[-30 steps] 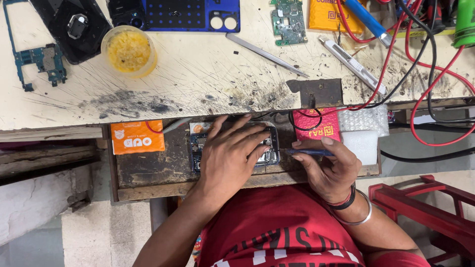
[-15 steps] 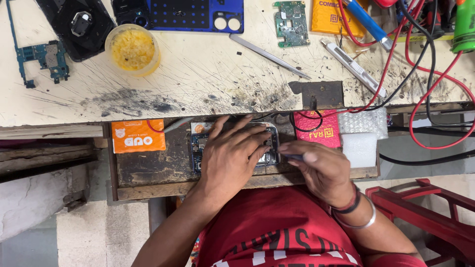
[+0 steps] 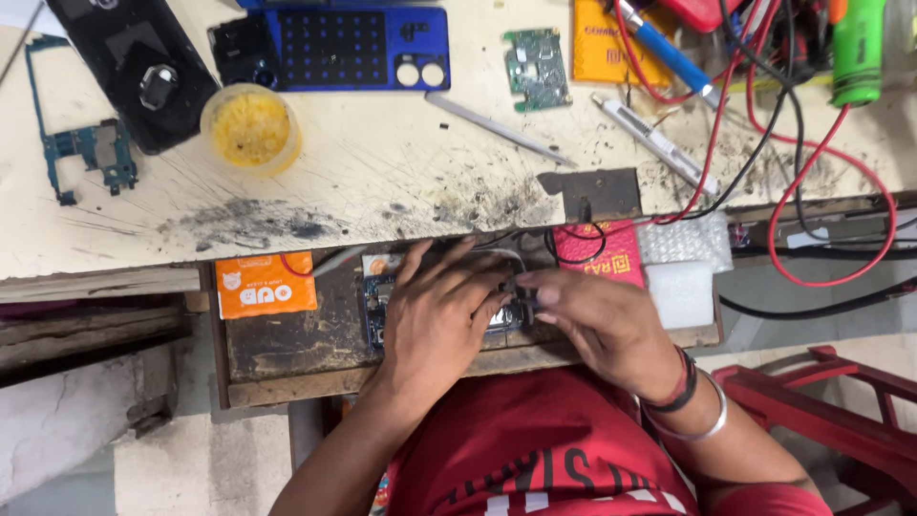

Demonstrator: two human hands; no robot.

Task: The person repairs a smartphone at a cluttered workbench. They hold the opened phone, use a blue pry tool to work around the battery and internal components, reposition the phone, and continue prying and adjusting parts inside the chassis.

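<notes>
Right hand (image 3: 600, 323) shifted leftward since earlier frame, fingers (image 3: 535, 287) now pinching small dark tool, mostly hidden, beside left hand (image 3: 437, 320). Left fingers spread flat, pressing circuit board (image 3: 375, 304), largely covered, in open drawer (image 3: 287, 344) below scratched worktop (image 3: 382, 172). Orange card (image 3: 266, 284) lying left.

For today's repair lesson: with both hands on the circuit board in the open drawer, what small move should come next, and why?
Probably keep the left hand pressing the circuit board flat while the right hand works at its right edge. The fingertips meet there, and the board lies loose in the drawer.
</notes>
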